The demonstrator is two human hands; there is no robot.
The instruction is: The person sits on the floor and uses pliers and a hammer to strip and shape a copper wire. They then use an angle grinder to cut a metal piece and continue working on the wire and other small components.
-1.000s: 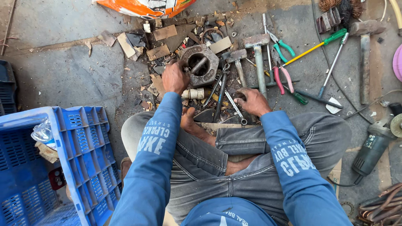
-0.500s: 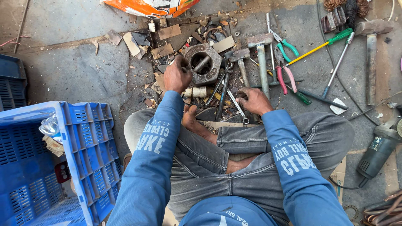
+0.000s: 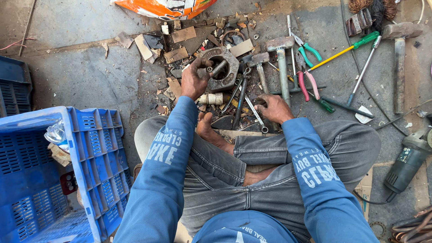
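Observation:
I sit cross-legged on a concrete floor, in blue sleeves and grey jeans. My left hand (image 3: 194, 80) grips the near-left rim of a round rusty metal housing (image 3: 227, 74) with a hollow centre and a short rod inside it. My right hand (image 3: 273, 108) rests on the floor among several wrenches (image 3: 240, 101), its fingers closed around the end of a slim spanner (image 3: 256, 116). A short cream cylinder (image 3: 212, 98) lies between the two hands, just below the housing.
Hammers (image 3: 281, 67), pliers (image 3: 308, 51), a yellow screwdriver (image 3: 344, 50) and a sledge hammer (image 3: 398, 54) lie to the right. A blue plastic crate (image 3: 85, 157) stands at my left, an angle grinder (image 3: 407, 159) at my right. Cardboard scraps and an orange bag (image 3: 164, 6) lie ahead.
My left hand has shifted slightly on the housing rim. My right hand stays by the wrenches. The view has drifted a little.

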